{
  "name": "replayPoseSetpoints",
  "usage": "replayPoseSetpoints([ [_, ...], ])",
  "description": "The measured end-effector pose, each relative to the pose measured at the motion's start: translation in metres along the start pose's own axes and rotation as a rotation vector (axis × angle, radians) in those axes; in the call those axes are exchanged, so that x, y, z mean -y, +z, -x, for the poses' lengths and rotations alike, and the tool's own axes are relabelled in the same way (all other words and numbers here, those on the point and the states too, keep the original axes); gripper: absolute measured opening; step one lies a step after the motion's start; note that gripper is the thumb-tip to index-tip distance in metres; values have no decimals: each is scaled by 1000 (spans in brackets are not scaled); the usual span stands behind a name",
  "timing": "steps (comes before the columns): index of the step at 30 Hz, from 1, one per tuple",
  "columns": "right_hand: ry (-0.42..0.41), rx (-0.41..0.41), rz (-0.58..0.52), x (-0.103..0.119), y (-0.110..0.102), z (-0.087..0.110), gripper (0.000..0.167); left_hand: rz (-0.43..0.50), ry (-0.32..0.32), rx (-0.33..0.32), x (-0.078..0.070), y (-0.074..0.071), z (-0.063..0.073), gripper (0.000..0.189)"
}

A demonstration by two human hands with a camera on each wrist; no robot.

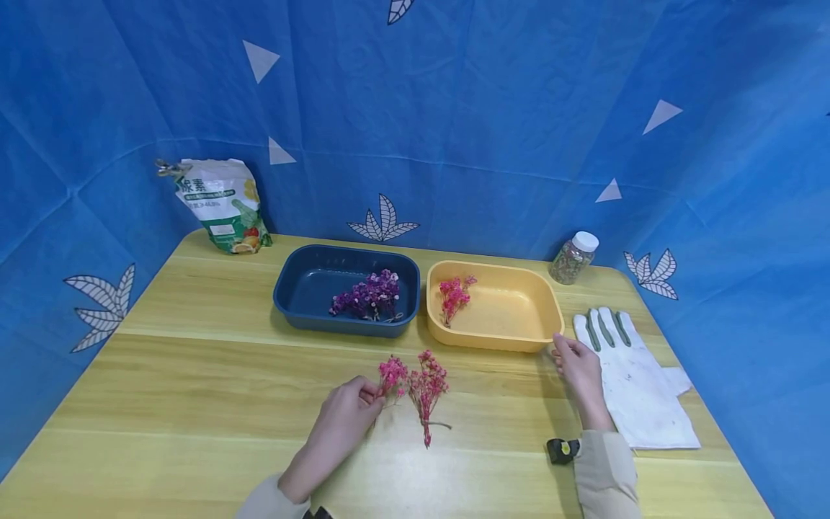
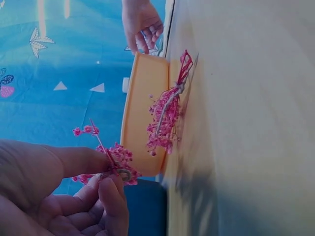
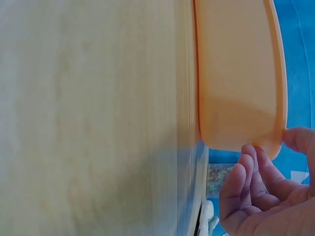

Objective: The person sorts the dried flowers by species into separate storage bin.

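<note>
Between thumb and fingers my left hand point(image 1: 346, 414) pinches the stems of a small bunch of pink dried flowers point(image 1: 393, 373), tied with string. Just right of it, a second pink dried flower bunch point(image 1: 428, 382) lies on the table; its string shows in the left wrist view. My right hand point(image 1: 579, 366) holds the near right corner of the yellow basin point(image 1: 496, 341), with the thumb at the rim and fingers against the outer wall point(image 3: 241, 113). Inside that basin, at its left, lies another pink bunch point(image 1: 454, 297). Purple dried flowers point(image 1: 369, 294) lie in the dark blue basin point(image 1: 344, 324).
A white and green bag point(image 1: 223, 205) stands at the table's back left. Behind the yellow basin's right end is a white-capped jar point(image 1: 573, 258). White gloves point(image 1: 638, 389) lie to the right of my right hand. Blue cloth point(image 1: 454, 108) hangs behind the table.
</note>
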State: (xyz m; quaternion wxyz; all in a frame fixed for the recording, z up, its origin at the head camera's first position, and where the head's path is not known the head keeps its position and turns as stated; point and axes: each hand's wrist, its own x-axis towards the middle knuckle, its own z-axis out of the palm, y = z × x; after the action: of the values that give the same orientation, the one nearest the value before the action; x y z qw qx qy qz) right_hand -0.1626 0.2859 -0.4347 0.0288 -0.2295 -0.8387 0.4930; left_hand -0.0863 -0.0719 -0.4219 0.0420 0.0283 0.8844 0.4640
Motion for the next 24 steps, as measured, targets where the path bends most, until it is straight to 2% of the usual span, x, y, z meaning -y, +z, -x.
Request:
replayPoseSetpoints([
  [7, 4, -3, 1, 0, 1, 0, 59, 27, 38, -30, -6, 1, -8, 7],
  [12, 2, -5, -12, -1, 0, 0, 61, 56, 49, -23, -9, 3, -17, 10],
  [18, -4, -31, -22, -2, 0, 0, 57, 33, 106, -19, -14, 9, -26, 9],
  [24, -22, -43, -28, -2, 1, -1, 54, 48, 136, 7, -19, 13, -35, 9],
])
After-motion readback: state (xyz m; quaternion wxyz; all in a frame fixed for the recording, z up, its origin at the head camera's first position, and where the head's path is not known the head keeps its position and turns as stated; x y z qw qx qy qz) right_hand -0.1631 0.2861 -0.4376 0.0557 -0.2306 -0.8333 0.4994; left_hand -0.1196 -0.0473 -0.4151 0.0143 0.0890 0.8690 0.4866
